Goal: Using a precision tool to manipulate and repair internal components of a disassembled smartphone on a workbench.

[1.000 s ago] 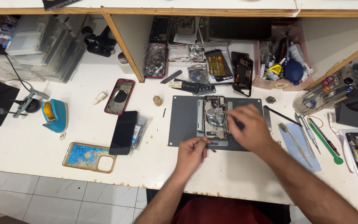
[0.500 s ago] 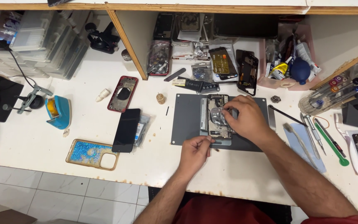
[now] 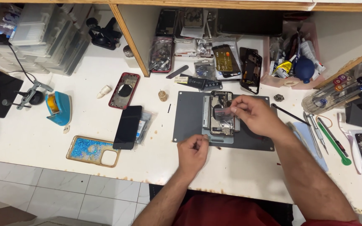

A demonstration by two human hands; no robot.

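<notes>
Your right hand (image 3: 254,115) hovers over the opened phone (image 3: 221,114), which lies face-open in the middle of the grey mat (image 3: 189,121). The thumb and forefinger of that hand are pinched narrowly on a small clear strip (image 3: 222,112) held just above the phone's insides. Your left hand (image 3: 192,151) rests at the near edge of the mat, just below the phone, with its fingers curled close together; whether it grips anything small you cannot tell from here.

Left of the mat lies a black phone screen (image 3: 128,127), and touching its near corner is a gold case with blue glitter (image 3: 93,150). Beyond the screen, still left of the mat, sits a red phone frame (image 3: 124,90). Farther left of the mat stands a blue tape holder (image 3: 58,108). Right of the mat you have a green-handled tool (image 3: 334,146) lying among other slim tools. Behind the mat, against the shelf, another stripped phone (image 3: 250,70) leans, and a blue air blower (image 3: 304,69) sits in a pink tray (image 3: 290,83) to the right of it.
</notes>
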